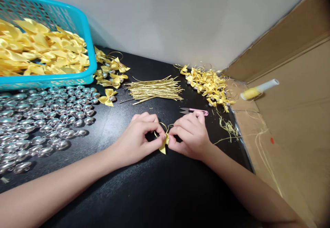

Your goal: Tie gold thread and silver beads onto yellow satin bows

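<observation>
My left hand (140, 137) pinches a small yellow ribbon bow (163, 149) from the left, thumb and forefinger together. From the other side, my right hand (192, 135) has its fingertips closed on the same bow. A thin gold cord (161, 123) loops up between the two hands; which fingers hold it is hard to see. Most of the bow is hidden behind the fingertips. Just beyond my right hand lie pink-handled thread snips (199, 112), their blades pointing left. A bundle of gold cords (156, 90) lies on the table ahead of both hands.
A turquoise basket (90, 49) full of yellow bows stands at the back left. Many silver beads (48, 118) cover the left side. Bows with beads (208, 83) are heaped back right, near thread scraps (229, 128). A yellow thread spool (251, 93) sticks out from the cardboard (291, 118).
</observation>
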`<state>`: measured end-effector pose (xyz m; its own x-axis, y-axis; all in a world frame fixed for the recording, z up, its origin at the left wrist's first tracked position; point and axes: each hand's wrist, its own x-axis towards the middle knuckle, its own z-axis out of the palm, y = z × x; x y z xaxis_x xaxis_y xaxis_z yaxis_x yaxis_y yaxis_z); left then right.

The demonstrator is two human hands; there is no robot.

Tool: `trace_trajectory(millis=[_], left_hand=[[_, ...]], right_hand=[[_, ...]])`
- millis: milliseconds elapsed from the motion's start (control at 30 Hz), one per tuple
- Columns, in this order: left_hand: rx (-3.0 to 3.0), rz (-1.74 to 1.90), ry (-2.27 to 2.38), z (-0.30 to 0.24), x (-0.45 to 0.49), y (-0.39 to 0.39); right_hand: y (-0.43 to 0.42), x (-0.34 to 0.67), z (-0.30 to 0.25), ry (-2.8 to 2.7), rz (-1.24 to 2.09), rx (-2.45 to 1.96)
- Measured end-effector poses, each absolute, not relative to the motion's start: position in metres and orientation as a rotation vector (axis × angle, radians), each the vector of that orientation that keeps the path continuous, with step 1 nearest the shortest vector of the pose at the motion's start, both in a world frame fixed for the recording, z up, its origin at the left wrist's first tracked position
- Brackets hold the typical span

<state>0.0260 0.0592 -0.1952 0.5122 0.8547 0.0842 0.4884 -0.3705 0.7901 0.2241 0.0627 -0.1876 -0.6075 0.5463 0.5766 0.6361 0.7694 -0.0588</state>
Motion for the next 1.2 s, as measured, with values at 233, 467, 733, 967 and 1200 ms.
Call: trace_trajectory(millis=[233, 467, 733, 967, 1200], left_hand=[[2.024, 0.655, 1.099, -0.1965, 0.0262, 0.06], [2.015, 0.639, 1.085, -0.1968, 0.0249, 0.0603], [1.991, 0.657, 1.098, -0.1957, 0.0262, 0.0613], [1.968, 0.682, 1.074, -0.1951, 0.0258, 0.0619], [1.975, 0.658, 1.078, -0.1953, 0.0249, 0.061]], right_hand=[[0.0617, 0.2221, -0.1837, -2.377, -0.13, -0.872], [0.0603, 0.2237, -0.19, -2.406, -0.302, -0.837], [0.0625, 0.2207, -0.1868, -2.335, -0.359, -0.89], [0.0608, 0.222, -0.1877, -2.326, -0.181, -0.921], [0.0616, 0.2244, -0.1886, -2.403, -0.303, -0.86]])
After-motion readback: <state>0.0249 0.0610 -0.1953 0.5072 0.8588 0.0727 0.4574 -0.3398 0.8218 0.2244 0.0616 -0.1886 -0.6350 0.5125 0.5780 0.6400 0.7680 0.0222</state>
